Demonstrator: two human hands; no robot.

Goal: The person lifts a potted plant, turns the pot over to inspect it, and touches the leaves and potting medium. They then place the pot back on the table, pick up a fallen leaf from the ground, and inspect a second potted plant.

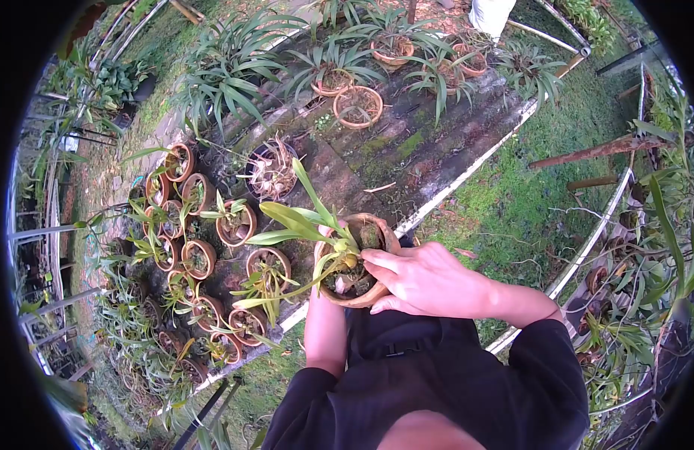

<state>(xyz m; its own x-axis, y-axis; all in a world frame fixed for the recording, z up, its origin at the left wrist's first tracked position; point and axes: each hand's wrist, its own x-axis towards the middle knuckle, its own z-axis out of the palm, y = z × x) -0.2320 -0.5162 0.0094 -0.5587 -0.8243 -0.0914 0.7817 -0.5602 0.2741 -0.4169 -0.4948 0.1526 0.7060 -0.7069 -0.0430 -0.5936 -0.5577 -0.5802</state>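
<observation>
A round clay pot (pixel 392 238) is held up in front of my body. In it grows an orchid-like plant (pixel 296 222) with long green leaves leaning left and yellowish swollen stems at the base. My left hand (pixel 333 230) supports the pot from its left and underside; most of its fingers are hidden. Over the near right rim comes my right hand (pixel 425 279), fingers pressed together inside the pot against the plant's base and potting material. Its thumb lies lower, by the outside of the rim.
A mossy corrugated table (pixel 347 176) spreads ahead, edged by a pale rail (pixel 467 176). Several small potted plants (pixel 198 259) crowd its left side. Nearby stands a dark bowl (pixel 272 171) of bare bulbs. Larger potted plants and an unplanted-looking clay pot (pixel 358 107) stand farther back.
</observation>
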